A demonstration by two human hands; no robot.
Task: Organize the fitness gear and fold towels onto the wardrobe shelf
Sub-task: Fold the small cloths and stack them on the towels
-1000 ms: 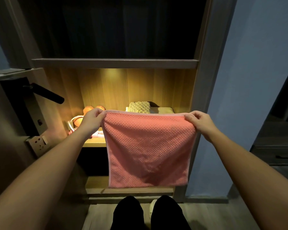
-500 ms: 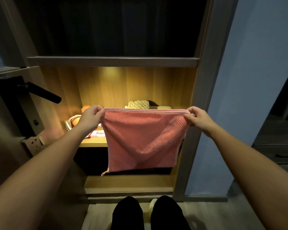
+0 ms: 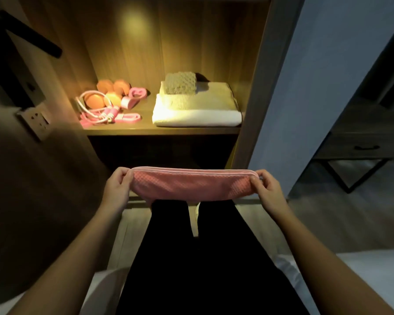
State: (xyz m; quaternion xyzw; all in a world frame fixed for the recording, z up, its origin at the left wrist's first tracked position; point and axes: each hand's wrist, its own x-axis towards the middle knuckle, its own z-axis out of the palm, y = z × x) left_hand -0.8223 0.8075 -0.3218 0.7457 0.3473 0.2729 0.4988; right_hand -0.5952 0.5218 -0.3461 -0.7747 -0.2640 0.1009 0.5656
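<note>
A pink waffle-textured towel (image 3: pixel 191 186) is stretched between my hands, low over my black-clad legs. My left hand (image 3: pixel 117 188) pinches its left end and my right hand (image 3: pixel 267 188) pinches its right end. On the lit wardrobe shelf (image 3: pixel 164 131) above lie a folded white towel (image 3: pixel 196 115), a folded beige towel (image 3: pixel 205 95) on it, and a small knobbly grey-green cloth (image 3: pixel 180 83) on top. At the shelf's left sit orange dumbbells (image 3: pixel 105 93), a pink skipping rope (image 3: pixel 100 112) and pink resistance bands (image 3: pixel 134 96).
The wardrobe's right post (image 3: pixel 257 87) stands beside a blue wall (image 3: pixel 328 76). A door with a black handle (image 3: pixel 32 35) and a wall socket (image 3: pixel 35 118) are at the left. A dark drawer unit (image 3: pixel 364 142) stands at the right, white bedding (image 3: pixel 373 269) at the lower right.
The view has dropped and moved closer to the shelf. The pink towel, held up and hanging full-length before, is now lowered to my legs and shows as a narrow band between my hands.
</note>
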